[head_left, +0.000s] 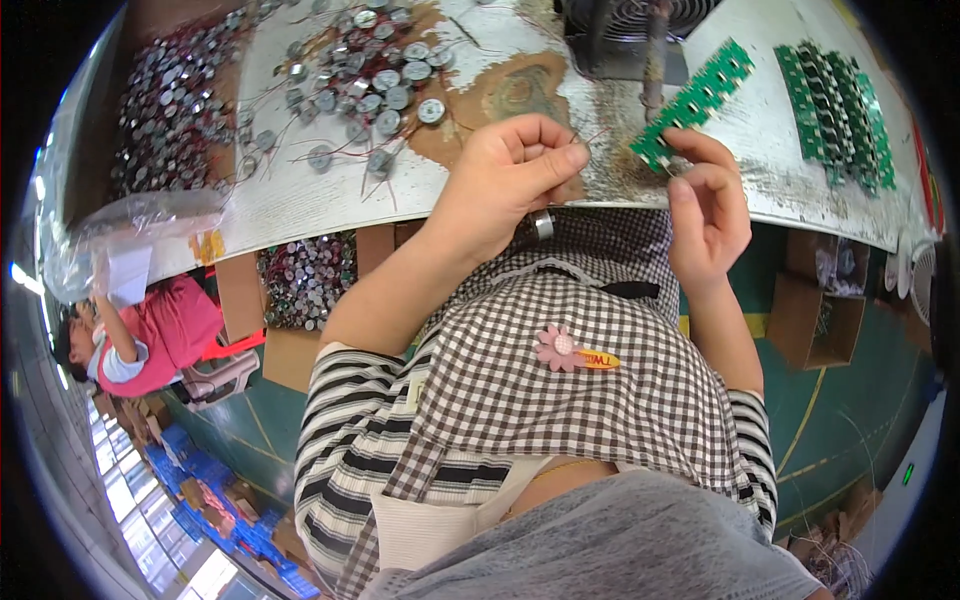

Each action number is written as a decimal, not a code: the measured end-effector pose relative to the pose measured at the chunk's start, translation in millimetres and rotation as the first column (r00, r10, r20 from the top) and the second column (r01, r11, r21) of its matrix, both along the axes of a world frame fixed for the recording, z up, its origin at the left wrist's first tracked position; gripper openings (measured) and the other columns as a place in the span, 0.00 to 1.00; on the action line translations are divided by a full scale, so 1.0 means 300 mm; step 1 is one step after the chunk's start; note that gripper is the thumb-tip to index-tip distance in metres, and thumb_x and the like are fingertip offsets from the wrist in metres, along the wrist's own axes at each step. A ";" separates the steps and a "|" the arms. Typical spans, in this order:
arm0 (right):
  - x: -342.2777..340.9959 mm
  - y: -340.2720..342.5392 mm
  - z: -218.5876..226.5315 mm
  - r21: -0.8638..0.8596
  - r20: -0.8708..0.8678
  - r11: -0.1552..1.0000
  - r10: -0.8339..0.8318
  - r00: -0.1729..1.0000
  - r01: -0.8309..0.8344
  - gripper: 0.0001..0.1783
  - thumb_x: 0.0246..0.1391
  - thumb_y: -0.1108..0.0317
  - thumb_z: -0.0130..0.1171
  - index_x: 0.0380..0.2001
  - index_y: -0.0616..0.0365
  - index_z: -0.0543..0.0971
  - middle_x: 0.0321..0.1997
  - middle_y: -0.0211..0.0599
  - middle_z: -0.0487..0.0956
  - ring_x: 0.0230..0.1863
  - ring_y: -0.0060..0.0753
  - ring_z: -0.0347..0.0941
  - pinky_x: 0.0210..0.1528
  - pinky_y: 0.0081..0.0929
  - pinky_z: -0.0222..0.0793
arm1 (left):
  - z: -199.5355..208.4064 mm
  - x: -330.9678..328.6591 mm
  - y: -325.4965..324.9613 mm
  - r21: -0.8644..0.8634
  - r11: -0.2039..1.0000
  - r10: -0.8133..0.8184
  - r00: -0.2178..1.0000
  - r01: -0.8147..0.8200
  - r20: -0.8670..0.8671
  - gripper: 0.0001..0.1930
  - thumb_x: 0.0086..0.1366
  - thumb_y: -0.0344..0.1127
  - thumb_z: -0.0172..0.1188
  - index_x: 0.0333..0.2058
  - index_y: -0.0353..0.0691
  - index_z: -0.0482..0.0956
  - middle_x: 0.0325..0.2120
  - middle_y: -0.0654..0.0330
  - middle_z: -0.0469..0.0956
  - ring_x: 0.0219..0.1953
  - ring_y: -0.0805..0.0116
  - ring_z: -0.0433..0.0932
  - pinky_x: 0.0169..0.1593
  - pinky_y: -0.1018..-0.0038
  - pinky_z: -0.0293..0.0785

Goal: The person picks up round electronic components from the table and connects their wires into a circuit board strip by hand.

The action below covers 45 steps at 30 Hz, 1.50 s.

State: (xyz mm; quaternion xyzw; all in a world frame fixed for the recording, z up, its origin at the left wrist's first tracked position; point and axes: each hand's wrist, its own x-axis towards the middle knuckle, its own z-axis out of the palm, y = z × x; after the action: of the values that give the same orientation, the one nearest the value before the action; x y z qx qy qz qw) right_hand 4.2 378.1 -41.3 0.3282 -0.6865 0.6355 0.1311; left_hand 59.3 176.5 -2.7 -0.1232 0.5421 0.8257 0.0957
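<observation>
Open brown cardboard box (815, 318) on floor, right; clear plastic bag (130, 225) left.

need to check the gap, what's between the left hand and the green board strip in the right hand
In the head view, only bare worn tabletop and thin wire ends lie between the left hand and the green circuit board strip held by the right hand.

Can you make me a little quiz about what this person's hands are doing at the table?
1. True or false: the right hand holds a green circuit board strip.
2. What hangs just below the left hand? A) a small round metal disc B) a spoon C) a pencil
3. Fill in: the pile of round metal parts with thin wires lies on the table to the person's ____.

Key: 1 true. 2 A; the left hand's fingers pinch something thin above the disc, probably its wire. 3 left.
</observation>
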 end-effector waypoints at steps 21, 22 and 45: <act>-0.038 -0.020 0.027 0.041 -0.230 0.996 -0.066 0.971 0.077 0.06 0.45 0.81 0.59 0.28 0.66 0.72 0.43 0.54 0.76 0.38 0.40 0.75 0.42 0.28 0.71 | -0.011 -0.075 0.105 -0.203 0.972 0.075 0.979 -0.115 -0.191 0.06 0.59 0.30 0.60 0.30 0.32 0.75 0.21 0.67 0.74 0.21 0.86 0.68 0.22 0.85 0.62; -0.038 -0.022 0.025 0.060 -0.235 0.993 -0.081 0.969 0.098 0.07 0.45 0.81 0.60 0.28 0.66 0.73 0.43 0.53 0.76 0.38 0.40 0.75 0.42 0.28 0.71 | -0.012 -0.078 0.109 -0.211 0.967 0.097 0.972 -0.143 -0.213 0.06 0.59 0.30 0.60 0.30 0.32 0.75 0.22 0.66 0.75 0.22 0.86 0.69 0.24 0.85 0.64; -0.050 -0.034 0.025 0.061 -0.297 0.986 -0.132 0.946 0.157 0.08 0.44 0.79 0.62 0.27 0.65 0.73 0.44 0.53 0.76 0.38 0.40 0.75 0.42 0.28 0.72 | -0.020 -0.107 0.132 -0.316 0.902 0.145 0.894 -0.295 -0.423 0.04 0.56 0.26 0.60 0.27 0.31 0.76 0.23 0.65 0.77 0.25 0.84 0.70 0.28 0.85 0.67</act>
State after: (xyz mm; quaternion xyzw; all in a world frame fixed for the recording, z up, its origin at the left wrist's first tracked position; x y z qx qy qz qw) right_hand -10.8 367.9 -33.7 0.3722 -0.7079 0.5394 0.2634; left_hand 27.2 216.1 -8.7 -0.0341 0.6786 0.7212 -0.1349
